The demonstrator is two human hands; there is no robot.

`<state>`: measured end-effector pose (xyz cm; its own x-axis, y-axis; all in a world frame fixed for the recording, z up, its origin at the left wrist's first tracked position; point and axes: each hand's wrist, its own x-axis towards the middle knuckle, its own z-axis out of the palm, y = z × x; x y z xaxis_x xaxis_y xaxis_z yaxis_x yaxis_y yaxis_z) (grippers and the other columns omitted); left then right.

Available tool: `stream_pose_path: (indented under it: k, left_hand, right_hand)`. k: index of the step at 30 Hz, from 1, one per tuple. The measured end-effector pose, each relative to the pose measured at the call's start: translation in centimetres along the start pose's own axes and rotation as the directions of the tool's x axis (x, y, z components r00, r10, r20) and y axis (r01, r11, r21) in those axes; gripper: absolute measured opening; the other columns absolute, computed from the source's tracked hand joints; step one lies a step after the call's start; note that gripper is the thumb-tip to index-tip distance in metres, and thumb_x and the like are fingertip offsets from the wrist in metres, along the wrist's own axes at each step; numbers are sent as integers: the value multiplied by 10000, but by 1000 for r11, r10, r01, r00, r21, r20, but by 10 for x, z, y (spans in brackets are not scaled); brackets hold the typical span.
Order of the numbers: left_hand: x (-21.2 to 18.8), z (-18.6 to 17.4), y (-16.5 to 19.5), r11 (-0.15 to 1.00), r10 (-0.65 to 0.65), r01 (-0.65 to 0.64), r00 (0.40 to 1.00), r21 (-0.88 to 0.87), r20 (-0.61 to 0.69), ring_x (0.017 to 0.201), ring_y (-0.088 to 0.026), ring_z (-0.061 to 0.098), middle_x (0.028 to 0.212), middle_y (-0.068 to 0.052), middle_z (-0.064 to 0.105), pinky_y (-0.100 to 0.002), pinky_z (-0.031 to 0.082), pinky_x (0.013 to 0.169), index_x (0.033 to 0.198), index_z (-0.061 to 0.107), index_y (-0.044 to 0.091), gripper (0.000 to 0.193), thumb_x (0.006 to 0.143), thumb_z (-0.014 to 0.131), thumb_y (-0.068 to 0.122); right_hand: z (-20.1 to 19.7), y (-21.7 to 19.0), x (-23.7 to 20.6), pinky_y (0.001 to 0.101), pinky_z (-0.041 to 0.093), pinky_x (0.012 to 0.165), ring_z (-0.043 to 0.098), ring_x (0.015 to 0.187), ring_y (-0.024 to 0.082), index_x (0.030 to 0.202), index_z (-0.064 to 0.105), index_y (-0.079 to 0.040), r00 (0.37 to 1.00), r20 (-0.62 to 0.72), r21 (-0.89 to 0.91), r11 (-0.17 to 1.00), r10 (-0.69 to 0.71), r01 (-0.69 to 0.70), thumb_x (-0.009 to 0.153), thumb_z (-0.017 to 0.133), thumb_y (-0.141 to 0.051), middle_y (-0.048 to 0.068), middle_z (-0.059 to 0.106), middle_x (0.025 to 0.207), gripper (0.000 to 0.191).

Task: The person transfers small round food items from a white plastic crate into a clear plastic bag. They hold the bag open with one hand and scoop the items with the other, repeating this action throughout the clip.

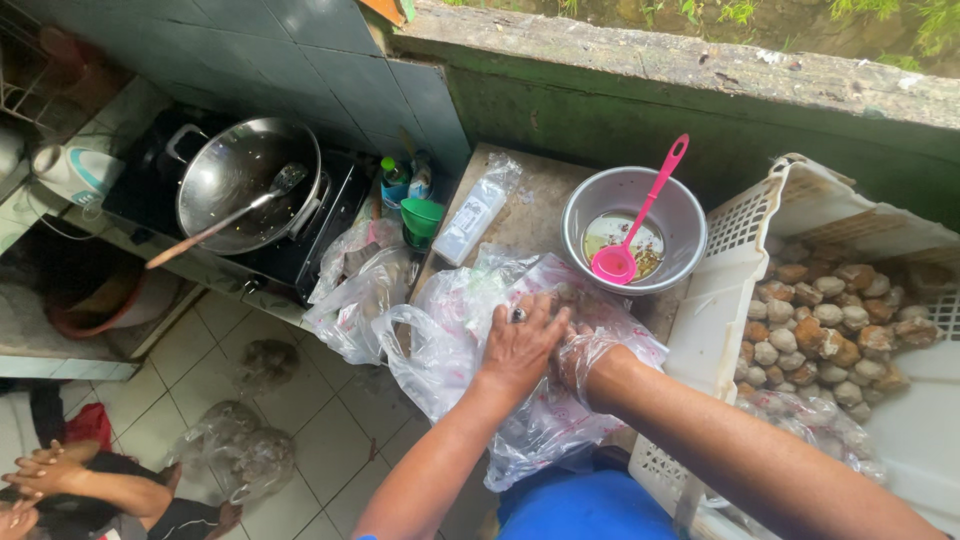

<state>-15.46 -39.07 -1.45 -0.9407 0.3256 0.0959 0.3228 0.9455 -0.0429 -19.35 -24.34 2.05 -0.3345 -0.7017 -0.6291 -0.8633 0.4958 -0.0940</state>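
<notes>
**Student:** Clear plastic bags (455, 330), printed in red, lie in a crumpled heap on the brown worktop (535, 215) at centre. What appears to their left?

**Instructor:** At far left, another person's clasped hands (45, 470) show above the pale tiled floor (330, 440). Next comes a round steel wok (245, 180) on a black stove (315, 235), with a long-handled steel ladle (230, 215) resting in it. Beside the stove stands a small green plastic cup (422, 218).

**Student:** And the hands?

**Instructor:** The bare left hand (520, 345), ring on one finger, lies palm-down with fingers spread on the bags. The right hand (585, 355), covered by a thin clear plastic glove, touches the left hand and presses into the same heap; its fingers are hidden, so I cannot tell what, if anything, it grips.

**Student:** Further right?

**Instructor:** A round steel bowl (680, 215) holds dark liquid and a pink plastic ladle (630, 235). At far right, a white perforated plastic crate (725, 265) contains many round brown-and-grey balls (820, 320).
</notes>
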Motion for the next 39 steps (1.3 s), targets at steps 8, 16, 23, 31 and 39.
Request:
stream_pose_path:
  k: [8,16,23,31,39]
  left_hand:
    - [23,4,2,995,47,-33,987,-99,150,1098,-266,651,1468,-136,519,-527,394,956,1353,610,173,422,939,536,146]
    - [36,-32,3,968,121,-105,991,-229,59,1358,-338,487,1441,-140,536,-580,358,1045,1313,632,162,429,884,623,153]
    - [-119,-73,43,821,-249,8,905,-570,-345,1311,-478,414,1436,-289,398,-576,316,1081,1490,383,51,945,770,841,459]
    - [-203,87,36,686,-445,319,895,-654,-30,962,-413,704,1000,-152,719,-476,554,842,1111,678,98,348,771,735,137]
    - [-162,12,-29,-350,-737,-119,647,-929,195,686,-350,703,973,-220,698,-442,554,611,1112,563,-72,266,861,490,-122]
  right_hand:
    - [17,2,0,534,368,1142,462,1389,446,1425,566,-59,995,-39,-108,991,-89,84,962,581,-216,262,501,1479,489]
    - [1,5,-16,550,310,1168,398,1425,430,1448,512,-105,990,-55,-134,984,-127,118,942,613,-233,231,427,1523,532]
    - [-25,16,-109,437,419,1115,464,1384,386,1562,326,-118,974,-23,195,956,226,-217,790,795,-541,268,443,1508,997]
    - [56,5,-52,446,571,798,716,902,327,1025,747,-88,867,-399,382,914,298,-138,892,635,-186,163,740,962,200]
    - [39,-3,-57,299,547,904,659,1015,149,1232,646,-11,597,-667,621,-111,445,776,1000,535,-93,86,712,1113,269]
